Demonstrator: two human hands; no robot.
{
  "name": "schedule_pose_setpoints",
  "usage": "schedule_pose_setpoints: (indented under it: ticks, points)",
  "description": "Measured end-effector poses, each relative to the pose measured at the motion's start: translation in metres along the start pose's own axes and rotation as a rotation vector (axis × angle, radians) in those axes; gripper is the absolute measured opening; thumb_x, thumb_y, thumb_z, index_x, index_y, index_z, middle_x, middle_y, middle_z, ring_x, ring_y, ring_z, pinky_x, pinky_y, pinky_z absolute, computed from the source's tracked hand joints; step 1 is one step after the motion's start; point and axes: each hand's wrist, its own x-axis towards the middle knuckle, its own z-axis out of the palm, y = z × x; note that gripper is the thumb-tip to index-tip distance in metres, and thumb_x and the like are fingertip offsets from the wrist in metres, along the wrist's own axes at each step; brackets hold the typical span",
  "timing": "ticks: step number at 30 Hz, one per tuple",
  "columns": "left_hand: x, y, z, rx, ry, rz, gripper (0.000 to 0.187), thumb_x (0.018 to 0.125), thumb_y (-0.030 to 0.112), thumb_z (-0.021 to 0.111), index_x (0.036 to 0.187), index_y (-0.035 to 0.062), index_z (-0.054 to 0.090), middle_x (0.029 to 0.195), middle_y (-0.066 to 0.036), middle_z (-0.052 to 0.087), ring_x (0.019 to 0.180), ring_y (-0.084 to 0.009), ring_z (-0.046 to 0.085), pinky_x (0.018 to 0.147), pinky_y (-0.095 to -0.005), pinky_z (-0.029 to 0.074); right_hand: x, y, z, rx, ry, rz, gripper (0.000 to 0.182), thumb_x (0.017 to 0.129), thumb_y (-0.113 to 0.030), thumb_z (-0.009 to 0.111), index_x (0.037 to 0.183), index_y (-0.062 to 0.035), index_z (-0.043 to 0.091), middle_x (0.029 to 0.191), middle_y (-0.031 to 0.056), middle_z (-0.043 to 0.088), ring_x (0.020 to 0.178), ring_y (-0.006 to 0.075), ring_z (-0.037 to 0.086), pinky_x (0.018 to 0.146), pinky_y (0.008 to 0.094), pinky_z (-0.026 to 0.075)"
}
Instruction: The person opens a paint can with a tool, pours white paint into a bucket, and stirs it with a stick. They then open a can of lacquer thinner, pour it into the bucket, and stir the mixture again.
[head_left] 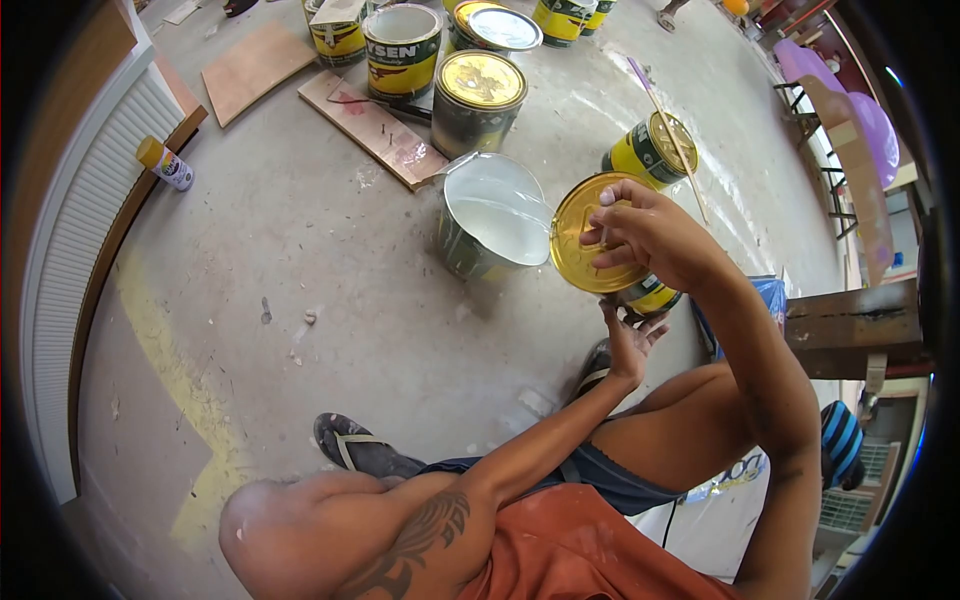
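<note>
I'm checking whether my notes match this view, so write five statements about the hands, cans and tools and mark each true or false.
1. The left hand is at the lower part of the tilted can. True.

2. The right hand rests flat on the floor. False: the right hand is raised, in front of the can's gold top.

3. The pail beside the tilted can is covered by a lid. False: the pail is open, its pale inside showing.

4. In the picture, a long stick crosses the gold top of another can. True.

5. The small spray can has a red cap. False: the small spray can has a yellow cap.
</note>
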Motion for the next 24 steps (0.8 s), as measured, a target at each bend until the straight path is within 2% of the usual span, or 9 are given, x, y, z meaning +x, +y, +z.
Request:
schedule_pose_setpoints:
  ticks: [16,24]
  points:
    - [-0.005,-0.007,0.014,-0.139,0.031,-0.058,0.090,0.088,0.083,0.035,0.150,0.0195,0.021,0.139,-0.015,0.045,0.117,-0.0344,0.059,0.095,-0.0439,0.046,0.001,-0.003,0.007,-0.060,-0.028,0.016,0.025,0.094,-0.016,0.063,0.109,-0.0027,0.047,0.111,0.0133,0.050,0.107,0.0247,0.058,0.084,0.0391,0.061]
    - [-0.004,-0.008,0.021,-0.192,-0.005,-0.046,0.092,0.087,0.083,0.038,0.151,0.0204,0.018,0.140,-0.014,0.043,0.117,-0.0337,0.056,0.097,-0.0445,0.045,0.006,-0.007,0.014,-0.126,-0.030,0.000,0.033,0.095,-0.019,0.063,0.114,0.0029,0.047,0.111,0.0160,0.053,0.105,0.0237,0.060,0.084,0.0390,0.062]
